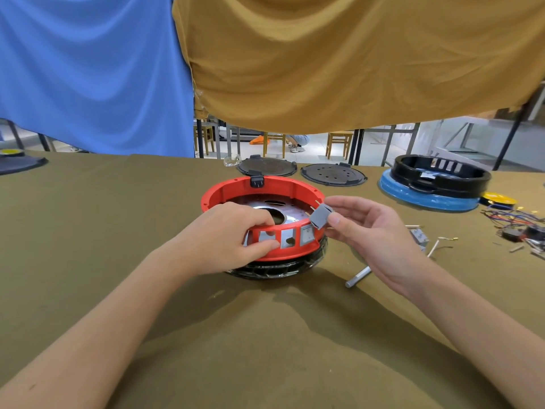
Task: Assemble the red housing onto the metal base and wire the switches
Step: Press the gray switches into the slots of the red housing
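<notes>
the red housing (262, 202) rim is gripped by the left hand (233, 234); a grey switch (321, 216) is pinched by the right hand (374, 231) fingers (334, 221).

Red housing (283, 252): ring-shaped, upright, seated over the shiny metal base (267, 208), four square openings in its near wall. Grey switch (322, 216): boxy, tilted, at the housing's right rim.

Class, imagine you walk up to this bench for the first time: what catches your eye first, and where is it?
The red housing at the table's centre, held at its near rim by the left hand. Just right of it, the right hand pinches a small grey switch. Blue and mustard cloths hang behind.
</notes>
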The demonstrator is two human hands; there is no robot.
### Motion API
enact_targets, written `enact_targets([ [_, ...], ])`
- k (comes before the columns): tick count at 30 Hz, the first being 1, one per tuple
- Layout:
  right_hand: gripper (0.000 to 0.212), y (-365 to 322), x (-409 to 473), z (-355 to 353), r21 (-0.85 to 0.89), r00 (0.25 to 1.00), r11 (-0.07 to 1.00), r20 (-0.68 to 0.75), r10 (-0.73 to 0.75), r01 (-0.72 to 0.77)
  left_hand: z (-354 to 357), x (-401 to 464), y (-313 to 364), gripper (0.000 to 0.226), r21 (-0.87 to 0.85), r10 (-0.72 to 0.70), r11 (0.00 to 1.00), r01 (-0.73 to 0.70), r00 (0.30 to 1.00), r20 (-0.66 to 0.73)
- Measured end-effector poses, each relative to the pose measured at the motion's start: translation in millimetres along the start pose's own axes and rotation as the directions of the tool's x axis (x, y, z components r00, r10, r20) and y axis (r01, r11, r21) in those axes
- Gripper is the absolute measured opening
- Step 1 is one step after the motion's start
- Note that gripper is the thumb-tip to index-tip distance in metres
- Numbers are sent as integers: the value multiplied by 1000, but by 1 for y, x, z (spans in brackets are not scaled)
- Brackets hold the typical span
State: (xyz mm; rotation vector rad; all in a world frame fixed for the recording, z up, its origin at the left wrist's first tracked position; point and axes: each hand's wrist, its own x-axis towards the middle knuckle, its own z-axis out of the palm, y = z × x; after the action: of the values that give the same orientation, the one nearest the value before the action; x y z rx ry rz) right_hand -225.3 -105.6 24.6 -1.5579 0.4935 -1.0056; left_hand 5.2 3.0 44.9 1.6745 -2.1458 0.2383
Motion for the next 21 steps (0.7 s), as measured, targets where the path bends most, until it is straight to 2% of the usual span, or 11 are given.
enact_targets([
  [11, 44, -3, -4, 4, -5, 1000, 1000, 21, -12, 12, 1, -1, -1, 21, -23, -23, 999, 23, 1000, -7],
  [21, 39, -8, -13, 10, -92, 998, 995, 61, -17, 22, 3, 0, -3, 18, -35, -16, 999, 16, 1000, -15],
])
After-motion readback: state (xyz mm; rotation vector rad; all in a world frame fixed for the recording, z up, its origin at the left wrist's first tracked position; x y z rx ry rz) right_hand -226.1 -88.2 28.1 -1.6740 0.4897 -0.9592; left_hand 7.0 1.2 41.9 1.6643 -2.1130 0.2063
